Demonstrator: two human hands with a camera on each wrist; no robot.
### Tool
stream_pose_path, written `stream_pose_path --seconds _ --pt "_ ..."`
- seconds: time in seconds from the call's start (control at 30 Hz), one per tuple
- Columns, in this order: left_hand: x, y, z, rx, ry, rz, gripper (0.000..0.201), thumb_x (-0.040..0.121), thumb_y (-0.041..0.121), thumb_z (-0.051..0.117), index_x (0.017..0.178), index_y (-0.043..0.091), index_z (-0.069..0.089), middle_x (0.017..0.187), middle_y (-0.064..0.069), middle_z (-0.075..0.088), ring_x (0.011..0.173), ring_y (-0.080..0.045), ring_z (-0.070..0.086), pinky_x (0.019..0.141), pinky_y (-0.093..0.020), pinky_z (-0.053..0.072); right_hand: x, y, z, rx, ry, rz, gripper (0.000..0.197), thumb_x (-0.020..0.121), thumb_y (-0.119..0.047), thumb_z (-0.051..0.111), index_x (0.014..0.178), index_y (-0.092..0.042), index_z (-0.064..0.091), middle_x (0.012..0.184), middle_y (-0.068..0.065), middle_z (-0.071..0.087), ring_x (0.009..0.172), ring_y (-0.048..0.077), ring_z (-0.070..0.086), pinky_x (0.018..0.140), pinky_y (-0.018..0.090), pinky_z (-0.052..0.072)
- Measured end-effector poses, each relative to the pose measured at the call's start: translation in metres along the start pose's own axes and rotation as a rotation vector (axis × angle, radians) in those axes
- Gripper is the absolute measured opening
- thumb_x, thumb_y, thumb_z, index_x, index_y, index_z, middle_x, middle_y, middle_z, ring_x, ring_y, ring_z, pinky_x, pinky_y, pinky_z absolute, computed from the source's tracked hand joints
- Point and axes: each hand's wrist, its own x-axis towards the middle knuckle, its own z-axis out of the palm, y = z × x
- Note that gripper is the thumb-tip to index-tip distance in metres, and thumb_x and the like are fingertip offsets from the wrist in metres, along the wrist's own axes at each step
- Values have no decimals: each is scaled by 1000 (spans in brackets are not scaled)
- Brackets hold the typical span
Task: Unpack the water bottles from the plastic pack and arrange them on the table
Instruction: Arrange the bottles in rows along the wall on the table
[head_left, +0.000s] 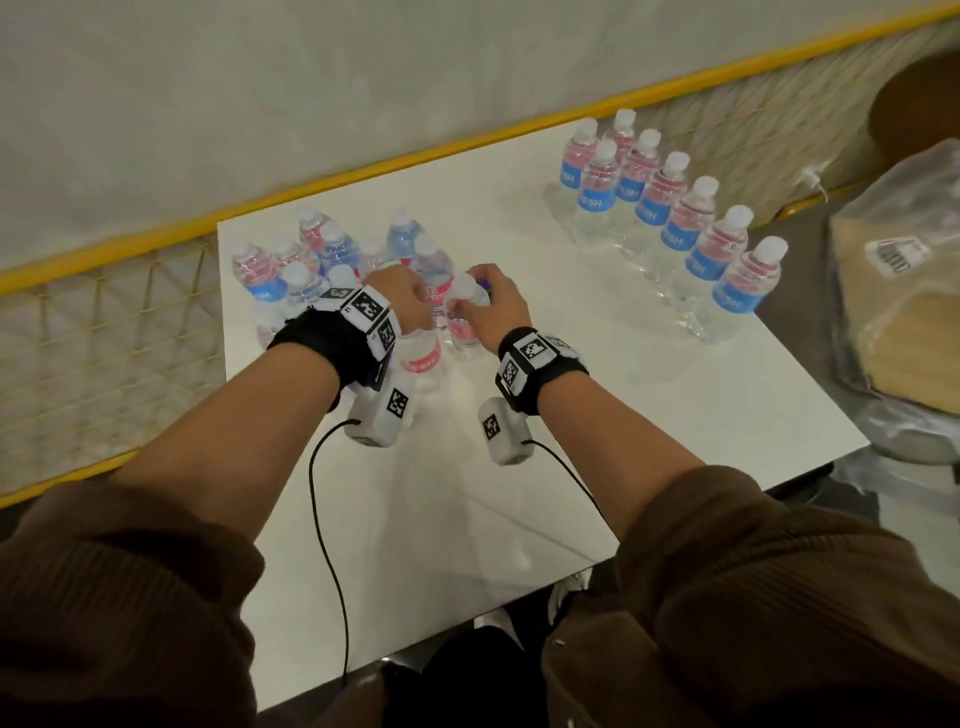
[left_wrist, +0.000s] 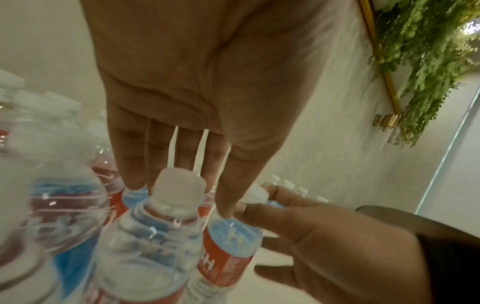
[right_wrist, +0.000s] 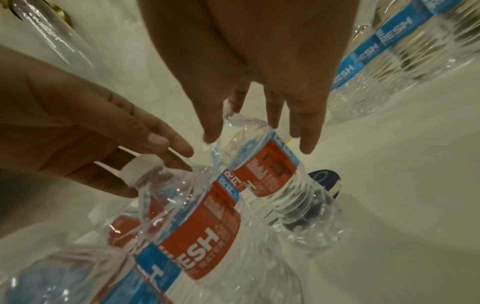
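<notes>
With the right hand (head_left: 485, 301) curled round one bottle (head_left: 464, 317) and the left hand (head_left: 400, 301) loosely spread over the cluster (head_left: 322, 260), a careless tug could topple neighbours across the counter (head_left: 571, 415).

A white square table (head_left: 649, 395) stood against a yellow-railed wire fence. On its far left part stood a loose cluster of water bottles (head_left: 332, 260) with red and blue labels, white-capped, close together. Along its right edge a double row of upright bottles (head_left: 675, 218) ran diagonally, blue labels outward, touching one another. A small dark blue object (right_wrist: 324, 179) lay on the tabletop just beside one bottle.
</notes>
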Motion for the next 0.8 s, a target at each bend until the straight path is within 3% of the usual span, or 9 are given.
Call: stream_pose_path --seconds 0.13,0.23,0.33,0.43,0.47,0.53,0.6,0.7,0.8 --pt "-6 0 12 105 -78 0 49 81 12 69 127 5 54 128 -15 55 115 -31 55 82 -30 42 -11 5 -4 -41 15 5 32 86 -11 61 117 -12 51 105 5 59 85 19 55 53 8 40" --pt "-6 4 13 153 -78 46 55 80 14 71 132 10 52 133 -13 53 120 -32 52 90 -32 42 -21 7 -20 -70 51 12 34 89 -10 56 122 -11 48 107 8 58 88 23 55 58 14 42" --pt "-4 15 17 127 -31 118 56 77 21 76 129 16 56 135 -9 51 124 -30 48 99 -36 40 -26 13 -44 -83 54 25 34 91 -7 55 124 -6 47 111 12 51 85 22 48 39 0 33" --pt "2 37 26 52 -12 179 52 77 24 75 125 15 59 133 -10 54 122 -31 50 97 -34 42 -25 20 -74 -179 92 51 32 91 -8 54 123 -8 48 118 17 55 82 21 48 33 1 30" --pt "5 46 29 18 -2 200 47 77 23 75 122 14 62 129 -10 57 119 -31 53 93 -32 44 -22 24 -82 -206 111 64 32 91 -9 54 123 -9 48 119 16 55 83 22 49 39 1 33" --pt "15 67 34 -58 27 224 39 76 22 73 114 15 66 119 -9 64 111 -30 59 81 -27 45 -19 29 -98 -277 147 70 35 90 -11 55 124 -11 48 122 14 55 95 25 53 66 10 42" --pt "25 89 37 -132 43 229 38 77 22 73 113 14 65 118 -8 65 110 -29 59 80 -25 44 -15 36 -110 -338 188 22 39 89 -8 55 127 -12 49 130 15 48 115 29 50 89 21 37" --pt "43 117 41 -231 80 209 40 78 21 71 117 13 62 120 -9 63 111 -29 58 88 -29 47 -7 46 -120 -307 216 -47 46 89 -1 50 132 -16 47 142 14 35 133 26 36 103 16 24" --pt "63 136 46 -254 123 205 41 81 24 68 118 10 58 117 -12 63 108 -30 58 83 -29 46 0 56 -125 -259 234 -28 62 84 -3 57 140 -22 38 149 15 25 140 27 25 115 33 25"
